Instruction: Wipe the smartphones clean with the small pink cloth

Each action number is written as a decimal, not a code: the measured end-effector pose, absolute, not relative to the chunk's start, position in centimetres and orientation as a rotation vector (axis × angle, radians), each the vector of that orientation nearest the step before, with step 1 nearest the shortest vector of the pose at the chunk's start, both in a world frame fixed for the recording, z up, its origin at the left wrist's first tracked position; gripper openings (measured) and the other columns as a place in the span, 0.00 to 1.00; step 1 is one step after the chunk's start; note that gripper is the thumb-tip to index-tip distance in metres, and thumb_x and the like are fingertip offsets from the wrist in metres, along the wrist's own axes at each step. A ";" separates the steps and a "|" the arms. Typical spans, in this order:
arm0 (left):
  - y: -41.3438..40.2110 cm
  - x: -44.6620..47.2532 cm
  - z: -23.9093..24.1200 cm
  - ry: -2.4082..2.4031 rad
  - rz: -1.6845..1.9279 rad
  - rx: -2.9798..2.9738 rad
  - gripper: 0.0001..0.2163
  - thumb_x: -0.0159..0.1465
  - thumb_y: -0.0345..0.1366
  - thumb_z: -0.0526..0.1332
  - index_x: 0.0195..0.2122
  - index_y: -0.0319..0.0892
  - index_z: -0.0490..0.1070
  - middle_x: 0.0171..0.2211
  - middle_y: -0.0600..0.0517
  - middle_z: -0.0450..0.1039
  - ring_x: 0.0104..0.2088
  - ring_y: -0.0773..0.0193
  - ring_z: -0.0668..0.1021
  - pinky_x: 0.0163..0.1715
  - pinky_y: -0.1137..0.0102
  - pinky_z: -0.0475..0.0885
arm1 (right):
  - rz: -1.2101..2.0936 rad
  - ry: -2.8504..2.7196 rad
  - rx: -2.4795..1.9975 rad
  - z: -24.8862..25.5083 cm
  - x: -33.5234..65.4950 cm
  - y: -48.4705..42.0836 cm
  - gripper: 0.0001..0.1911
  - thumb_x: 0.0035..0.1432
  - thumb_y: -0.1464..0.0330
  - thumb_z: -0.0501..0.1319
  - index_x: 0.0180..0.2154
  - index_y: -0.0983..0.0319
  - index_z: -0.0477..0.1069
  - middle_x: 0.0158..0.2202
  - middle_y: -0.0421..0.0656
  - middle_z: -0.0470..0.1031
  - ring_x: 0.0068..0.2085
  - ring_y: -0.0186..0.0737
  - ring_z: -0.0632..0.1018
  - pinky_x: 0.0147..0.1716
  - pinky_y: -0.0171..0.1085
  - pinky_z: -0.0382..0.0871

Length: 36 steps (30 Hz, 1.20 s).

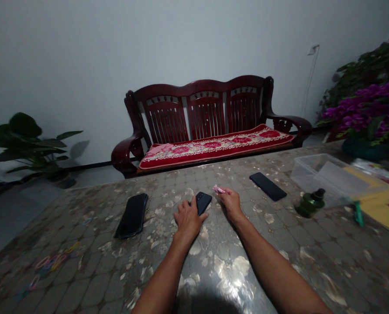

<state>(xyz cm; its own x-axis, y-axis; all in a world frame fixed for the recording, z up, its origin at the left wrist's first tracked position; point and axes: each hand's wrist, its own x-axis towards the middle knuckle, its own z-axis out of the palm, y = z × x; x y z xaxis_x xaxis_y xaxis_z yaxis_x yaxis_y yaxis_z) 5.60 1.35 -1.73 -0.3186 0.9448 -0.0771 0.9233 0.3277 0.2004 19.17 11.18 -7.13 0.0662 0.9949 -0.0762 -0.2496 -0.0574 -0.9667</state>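
Note:
In the middle of the table lies a dark smartphone, its back with the camera lenses facing up. My left hand rests over its left part and grips it, covering much of the phone. To the right of it, my right hand pinches a small crumpled pink cloth, which sticks out from the fingertips, apart from the phone. A second phone, black screen up, lies left of my left hand. Another dark phone lies beyond my right hand.
On the right stand a green spray bottle and a clear plastic box, near a yellow envelope. Colourful bands lie at the left on the patterned tablecloth. A wooden bench stands behind the table.

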 end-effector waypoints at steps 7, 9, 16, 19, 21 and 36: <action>1.5 6.9 -1.9 2.480 0.208 1.608 0.35 0.62 0.48 0.65 0.68 0.45 0.57 0.59 0.34 0.65 0.57 0.39 0.68 0.51 0.51 0.64 | 1.299 -0.931 -1.106 -7.4 19.2 11.3 0.20 0.35 0.61 0.65 0.32 0.65 0.83 0.23 0.40 0.77 0.24 0.36 0.69 0.24 0.33 0.58; 1.6 7.1 -2.0 2.490 0.207 1.585 0.35 0.63 0.48 0.65 0.68 0.44 0.57 0.59 0.34 0.64 0.57 0.38 0.67 0.51 0.51 0.64 | 1.302 -0.926 -1.104 -7.4 19.3 11.3 0.21 0.35 0.61 0.65 0.32 0.65 0.83 0.22 0.40 0.76 0.23 0.35 0.68 0.24 0.33 0.57; 1.6 7.6 -2.6 2.543 0.235 1.525 0.35 0.62 0.48 0.65 0.68 0.45 0.57 0.61 0.34 0.63 0.58 0.38 0.67 0.52 0.50 0.63 | 1.316 -0.929 -1.072 -7.5 19.4 11.3 0.21 0.36 0.60 0.66 0.34 0.65 0.83 0.24 0.40 0.76 0.24 0.35 0.69 0.24 0.33 0.58; 1.5 7.9 -2.4 2.538 0.247 1.483 0.34 0.63 0.47 0.64 0.68 0.44 0.57 0.62 0.34 0.62 0.59 0.38 0.66 0.53 0.51 0.62 | 1.305 -0.922 -1.074 -7.5 19.4 11.3 0.20 0.36 0.61 0.67 0.33 0.65 0.83 0.23 0.39 0.76 0.23 0.34 0.67 0.23 0.33 0.57; 1.5 8.2 -2.2 2.541 0.249 1.459 0.34 0.63 0.46 0.64 0.68 0.44 0.57 0.63 0.33 0.62 0.60 0.38 0.66 0.53 0.51 0.62 | 1.309 -0.903 -1.068 -7.5 19.4 11.3 0.19 0.35 0.62 0.67 0.32 0.64 0.83 0.22 0.39 0.75 0.22 0.33 0.67 0.22 0.33 0.56; -2.9 2.2 -4.2 1.971 0.788 1.714 0.32 0.58 0.37 0.67 0.65 0.42 0.64 0.60 0.41 0.66 0.61 0.48 0.68 0.62 0.58 0.61 | 1.044 -1.404 -1.070 -7.3 19.6 11.3 0.16 0.49 0.61 0.62 0.35 0.62 0.83 0.33 0.44 0.79 0.36 0.43 0.76 0.39 0.38 0.67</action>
<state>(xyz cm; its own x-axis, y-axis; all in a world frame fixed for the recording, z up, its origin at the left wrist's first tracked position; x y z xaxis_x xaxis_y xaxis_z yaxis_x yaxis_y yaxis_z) 2.24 -2.91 -4.19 -0.1597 0.9855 0.0572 0.7534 0.0842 0.6521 19.57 11.32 -7.26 -0.0639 0.9737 0.2188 0.0708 0.2231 -0.9722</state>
